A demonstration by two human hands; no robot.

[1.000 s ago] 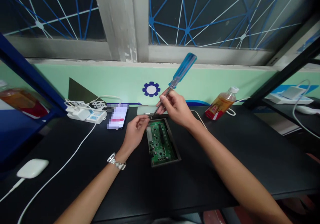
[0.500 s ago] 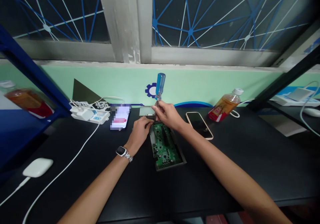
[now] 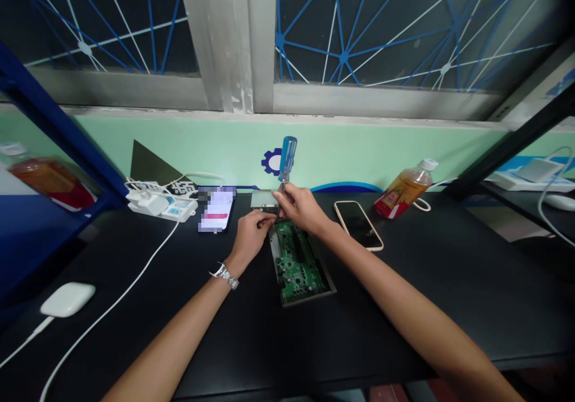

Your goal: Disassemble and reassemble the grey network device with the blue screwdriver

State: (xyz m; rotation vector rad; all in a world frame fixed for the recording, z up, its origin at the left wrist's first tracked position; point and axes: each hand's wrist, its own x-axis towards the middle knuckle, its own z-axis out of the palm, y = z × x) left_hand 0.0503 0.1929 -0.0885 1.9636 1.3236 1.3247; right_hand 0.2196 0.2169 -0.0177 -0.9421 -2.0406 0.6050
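A screwdriver (image 3: 288,156) with a clear blue handle stands nearly upright over the far end of a green circuit board (image 3: 299,267) in a metal frame. My right hand (image 3: 300,206) is closed round its shaft, just below the handle. From the left, my left hand (image 3: 252,231) reaches the board's far left corner, its fingers pinched together close to the screwdriver's lower end. Whatever those fingertips hold, if anything, is too small to tell. The screwdriver's tip is hard to make out between the hands.
Right of the board lie a phone (image 3: 358,225) and a drink bottle (image 3: 404,187). To the left are a lit phone (image 3: 217,210), a white power strip (image 3: 162,204) with cables, and a white charger case (image 3: 68,300) on the black table (image 3: 251,348).
The screwdriver handle has dropped slightly and turned a little. My left wrist has rolled, so the watch face now shows edge-on. Both hands remain at the board's far end.
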